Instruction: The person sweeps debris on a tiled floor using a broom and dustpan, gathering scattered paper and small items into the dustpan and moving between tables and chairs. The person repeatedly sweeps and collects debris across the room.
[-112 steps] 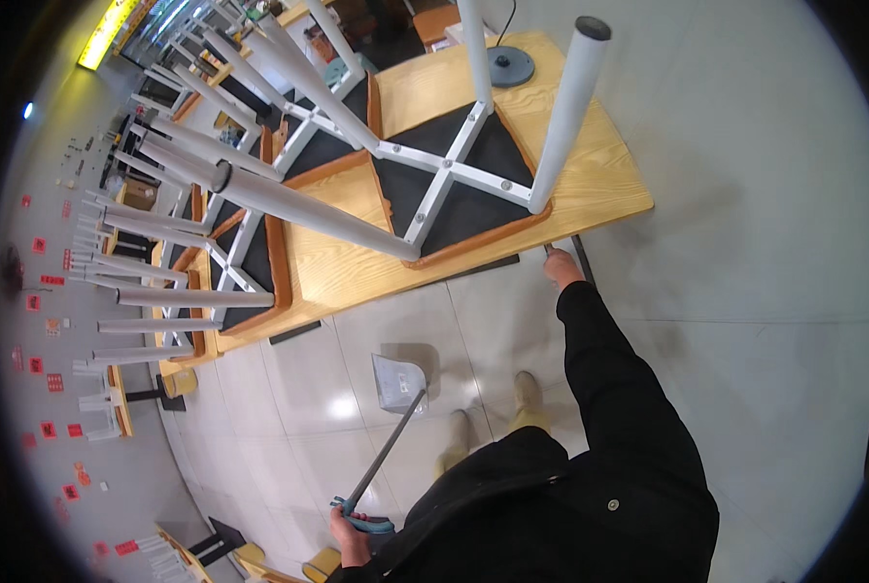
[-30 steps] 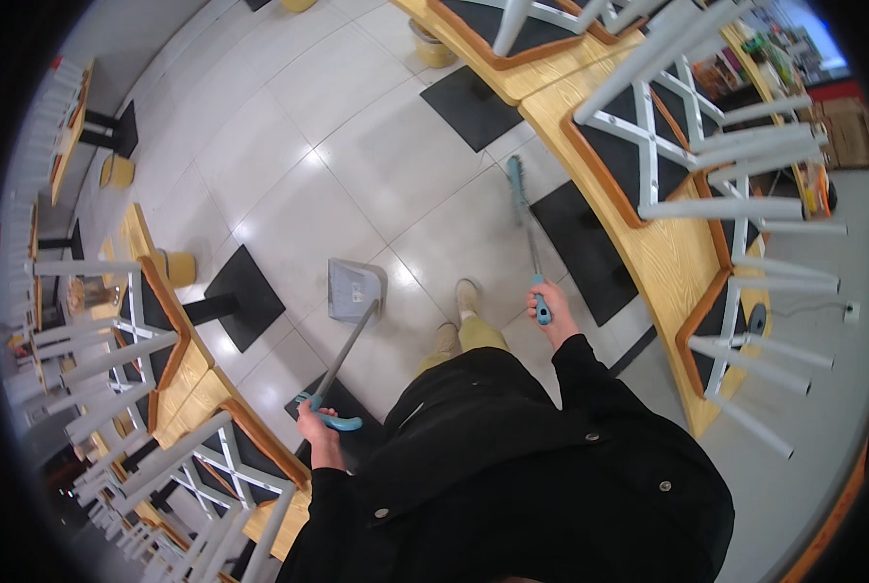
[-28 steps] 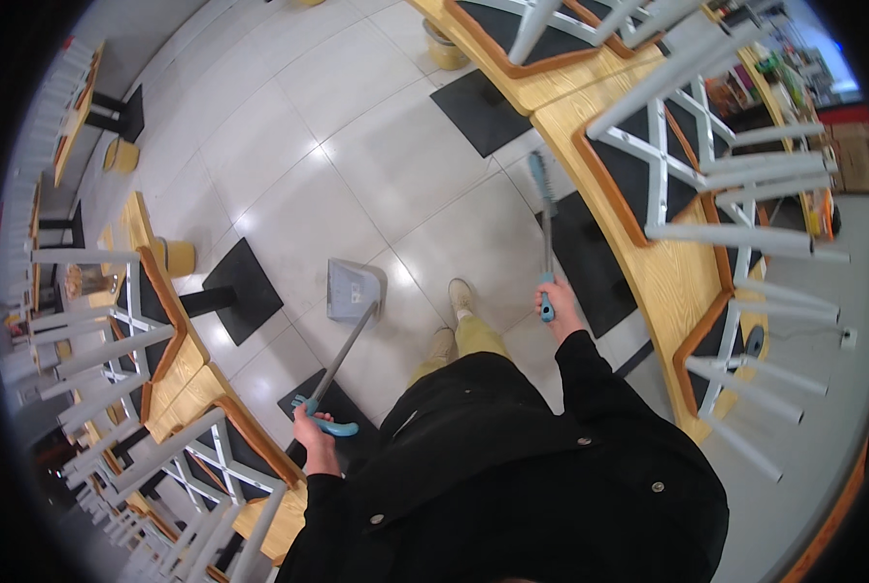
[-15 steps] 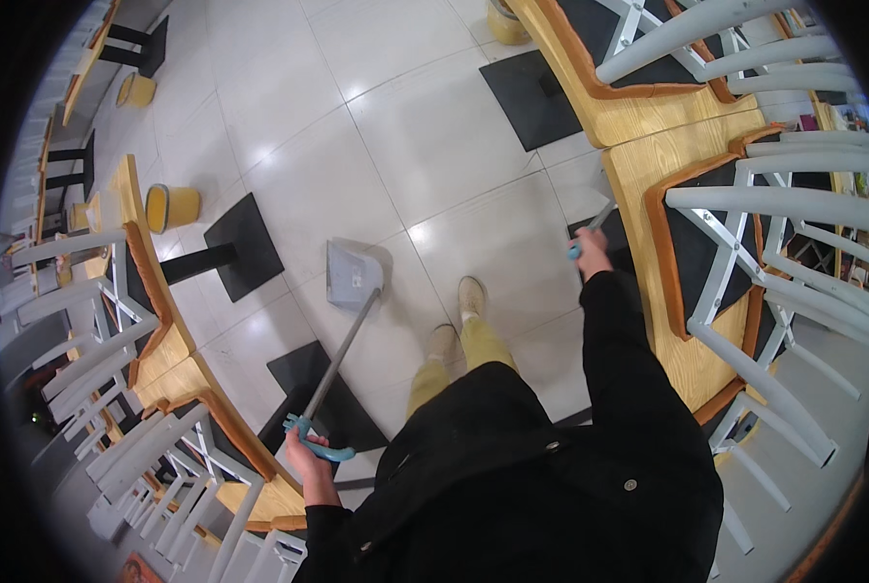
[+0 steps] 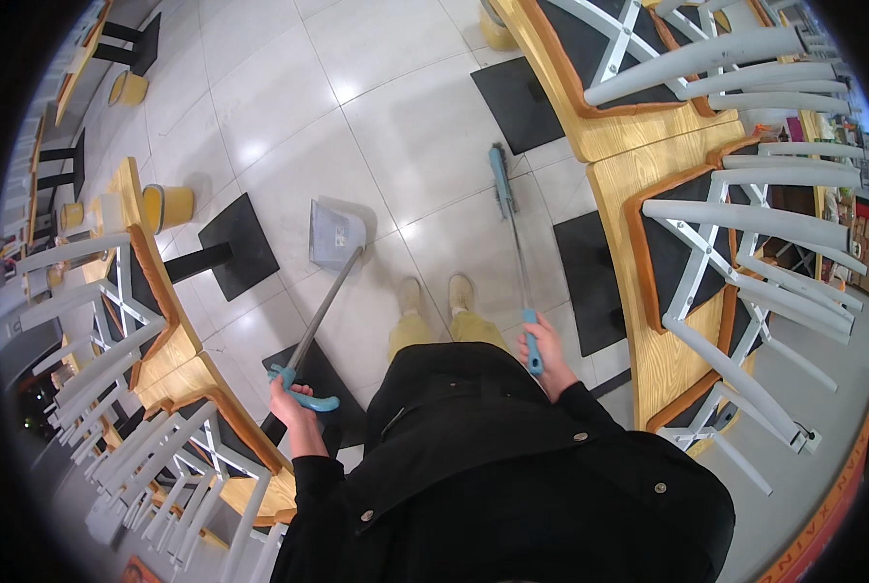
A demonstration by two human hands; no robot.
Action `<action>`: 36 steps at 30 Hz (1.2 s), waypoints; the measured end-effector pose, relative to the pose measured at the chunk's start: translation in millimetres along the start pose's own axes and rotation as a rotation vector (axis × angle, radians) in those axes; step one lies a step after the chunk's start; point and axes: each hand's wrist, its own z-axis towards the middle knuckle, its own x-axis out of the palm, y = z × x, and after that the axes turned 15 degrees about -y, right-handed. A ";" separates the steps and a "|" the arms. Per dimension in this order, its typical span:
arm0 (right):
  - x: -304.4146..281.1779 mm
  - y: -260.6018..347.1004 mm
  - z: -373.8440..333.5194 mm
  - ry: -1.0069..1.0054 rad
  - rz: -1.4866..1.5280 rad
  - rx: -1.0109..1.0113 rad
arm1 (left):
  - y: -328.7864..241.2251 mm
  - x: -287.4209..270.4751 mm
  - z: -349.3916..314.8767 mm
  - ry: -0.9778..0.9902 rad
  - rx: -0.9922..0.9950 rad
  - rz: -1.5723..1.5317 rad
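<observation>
My left hand (image 5: 293,406) is closed around the blue handle of a long-handled dustpan (image 5: 337,237). Its grey pan rests on the tiled floor ahead of me, left of my feet, and a grey pole joins it to the handle. My right hand (image 5: 545,352) grips the blue handle of a broom (image 5: 500,181). The broom's thin shaft points away from me, and its blue head with dark bristles is over the tiles, right of the dustpan. I cannot tell whether the bristles touch the floor.
Wooden tables (image 5: 617,175) line the right, with upturned grey-legged chairs (image 5: 745,214) on top. More tables with chairs (image 5: 177,384) stand at the left. Black base plates (image 5: 240,248) sit on the tiles under the tables. Several yellow bins (image 5: 168,206) stand near the table legs.
My right hand has drawn back toward my body, and the broom head has come out from beside the right table. The dustpan has shifted slightly left. My feet are now side by side.
</observation>
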 end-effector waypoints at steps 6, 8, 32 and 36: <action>19.5 -15.8 -9.3 -0.076 0.155 -0.019 | -43.9 44.2 33.1 0.035 -0.003 -0.022; 56.5 -14.5 11.7 -0.108 0.253 0.043 | -61.1 60.2 43.9 0.065 0.020 -0.001; 539.0 214.0 145.6 0.329 0.374 0.189 | -108.9 82.8 79.3 0.005 -0.072 0.013; 451.1 229.0 156.5 0.500 0.239 -0.019 | -94.7 74.0 56.8 -0.096 -0.074 0.017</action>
